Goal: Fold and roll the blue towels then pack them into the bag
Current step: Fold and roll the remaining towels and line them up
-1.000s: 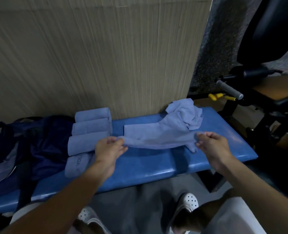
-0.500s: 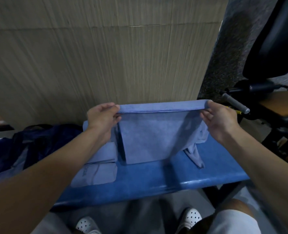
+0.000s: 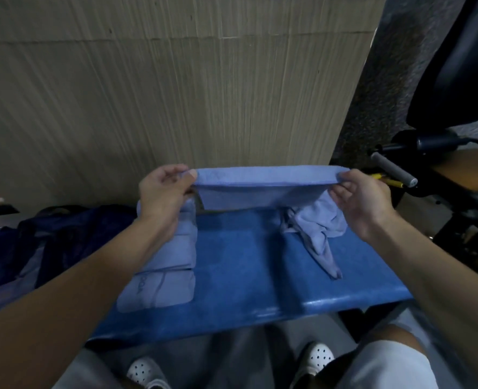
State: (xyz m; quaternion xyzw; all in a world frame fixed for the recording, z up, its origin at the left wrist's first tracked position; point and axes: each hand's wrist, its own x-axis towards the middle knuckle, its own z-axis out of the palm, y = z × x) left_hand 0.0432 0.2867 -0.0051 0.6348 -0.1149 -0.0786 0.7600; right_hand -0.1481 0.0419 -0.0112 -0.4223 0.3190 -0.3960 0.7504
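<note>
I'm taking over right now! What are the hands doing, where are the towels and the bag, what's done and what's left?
Left hand pinches the left end of the held towel, right hand pinches the right end; it hangs stretched above the bench.
Rolled towels lie in a row on the bench beside the bag, not packed.
A crumpled towel lies at the bench's right.
Left: fold and roll both loose towels, pack everything.

Head view: looks forward and down from the person's head.
Nearness: close over the blue padded counter [image 3: 246,270].
</note>
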